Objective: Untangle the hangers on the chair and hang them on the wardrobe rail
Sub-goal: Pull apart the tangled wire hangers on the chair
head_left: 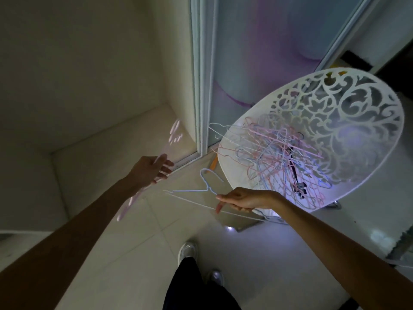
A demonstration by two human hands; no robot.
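A tangle of pink and pale blue wire hangers [277,151] lies on the seat of a white chair [348,113] with an ornate cut-out back, at the right. My right hand [242,200] pinches a single pale blue hanger [190,190] by its right shoulder; it is held flat above the floor, hook pointing away, free of the pile. My left hand [154,170] reaches toward the wardrobe opening with a motion-blurred pink hanger [127,205] running through its fingers. No wardrobe rail is in view.
The open wardrobe interior [89,86] fills the left, its sliding-door frame [201,86] beside the chair. A black clip hanger [297,186] sits in the pile. My feet [188,251] stand on the tiled floor below.
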